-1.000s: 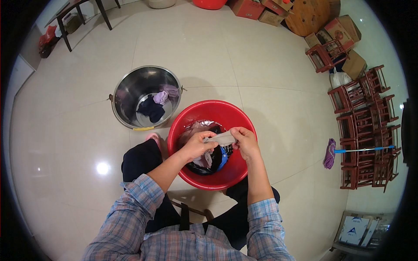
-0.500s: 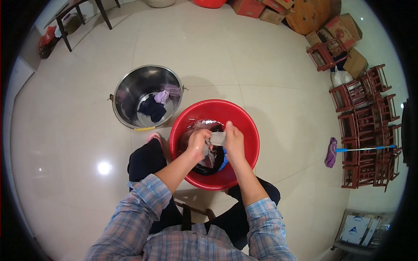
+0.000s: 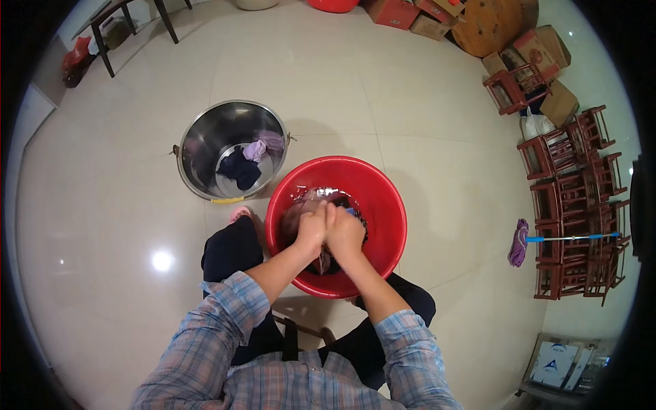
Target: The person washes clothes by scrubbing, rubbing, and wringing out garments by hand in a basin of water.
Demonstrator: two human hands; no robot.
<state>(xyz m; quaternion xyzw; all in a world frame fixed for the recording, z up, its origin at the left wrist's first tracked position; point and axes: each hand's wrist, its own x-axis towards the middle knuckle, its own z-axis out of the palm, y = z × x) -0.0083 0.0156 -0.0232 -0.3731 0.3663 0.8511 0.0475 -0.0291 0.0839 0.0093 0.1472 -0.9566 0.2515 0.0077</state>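
My left hand (image 3: 311, 230) and my right hand (image 3: 344, 229) are closed and pressed together above the red basin (image 3: 391, 225). Between them they grip a light grey cloth, which is almost wholly hidden by my fingers. Below my hands, wet dark and pinkish clothes (image 3: 292, 217) lie in water in the basin. To the basin's upper left stands a metal bucket (image 3: 198, 147) with a yellow handle grip. Inside it are a dark blue garment (image 3: 239, 169) and a lilac cloth (image 3: 255, 151).
Stacked red-brown wooden stools (image 3: 570, 205) line the right side, with a purple mop (image 3: 519, 242) lying against them. Cardboard boxes (image 3: 536, 51) and a round wooden board (image 3: 485, 24) are at the upper right. A dark-legged table (image 3: 102, 41) stands at the upper left.
My hands have come together; my right hand has moved left and inward against my left. The grey cloth, stretched between them before, is now bunched inside my grip.
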